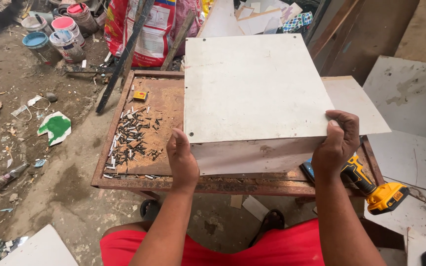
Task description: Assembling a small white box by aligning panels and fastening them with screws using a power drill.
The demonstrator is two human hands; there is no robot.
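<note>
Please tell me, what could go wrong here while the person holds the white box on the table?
1. The white box is gripped only at its near corners by the left hand and right hand; it might slip or tip.
2. Loose screws cover the table beside it; sliding the box could scatter them or scratch it.
3. The yellow drill overhangs the table edge near the right arm; a nudge might knock it down.

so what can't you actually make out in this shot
- Head view: the white box hides the table behind and under it; its inside is unseen.
- The cordless drill front end is hidden by the right hand.
- The screws are too small to count.
- The left hand fingers are hidden behind the box.
</note>
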